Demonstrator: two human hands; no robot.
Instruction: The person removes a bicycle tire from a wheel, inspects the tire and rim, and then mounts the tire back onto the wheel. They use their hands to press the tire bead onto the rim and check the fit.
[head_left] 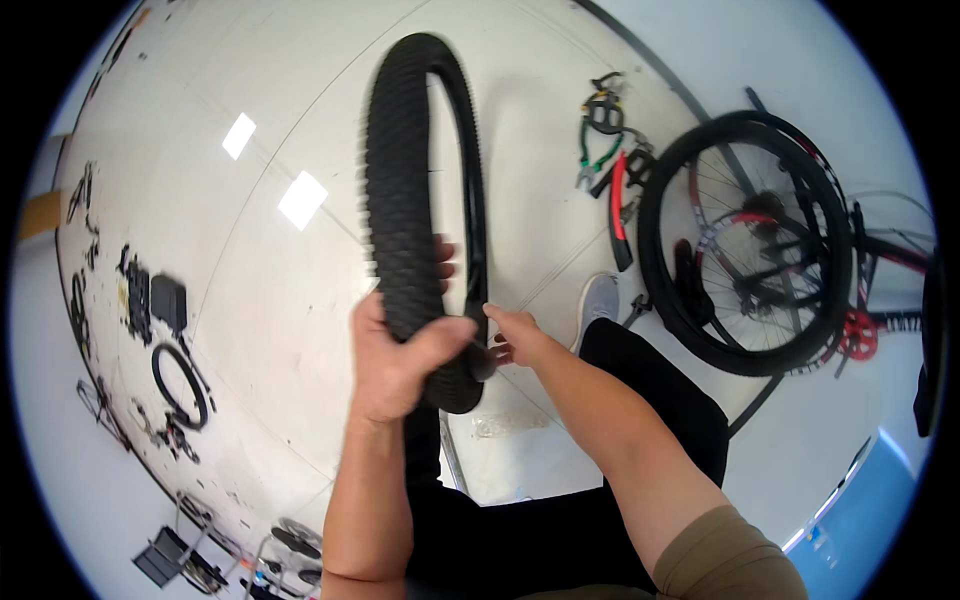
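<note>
A black knobbly bicycle tire (400, 180) stands upright in front of me, seen nearly edge-on. My left hand (388, 365) is wrapped round its lower left part, the thumb across the tread side and the fingers showing through the opening. At the lower right rim of the tire, my right hand (518, 335) has its fingers curled and its fingertips against the rubber edge. A dark rounded bit sticks out between the two hands; what it is I cannot make out.
On the right lies a bicycle wheel (655, 290) against a bike frame with a red chainring (858, 335). Green-handled pliers (600, 160) and a red-and-black tool (619, 210) lie near it. Far left are a black box (169, 302), a smaller tire (160, 375) and several parts.
</note>
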